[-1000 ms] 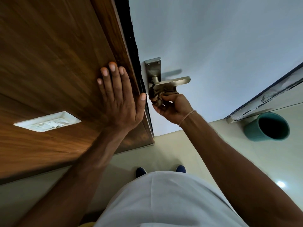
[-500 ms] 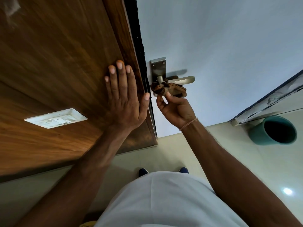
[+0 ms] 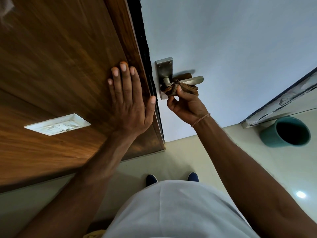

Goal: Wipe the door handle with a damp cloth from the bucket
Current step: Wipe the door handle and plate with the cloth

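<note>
A brushed-metal lever door handle (image 3: pixel 193 80) on a rectangular backplate (image 3: pixel 164 67) sits on the pale blue-white door. My right hand (image 3: pixel 187 104) grips a brown cloth (image 3: pixel 181 89) and presses it against the underside of the lever near its pivot. The cloth hides the inner part of the lever and the lower backplate. My left hand (image 3: pixel 130 98) lies flat with fingers spread on the brown wooden panel (image 3: pixel 60 57) beside the door edge. A teal bucket (image 3: pixel 285 132) stands on the floor at the right; its inside looks dark.
A white switch plate (image 3: pixel 57 124) is set in the wooden panel at the left. The floor is pale and glossy, with a light reflection (image 3: pixel 300 194) at the lower right. My blue shoe tips (image 3: pixel 151 179) show below. A worn door frame edge (image 3: pixel 277 100) runs past the bucket.
My right hand has slid the cloth along under the lever, from the backplate out to the lever and back near the pivot. The left hand stays flat on the wood.
</note>
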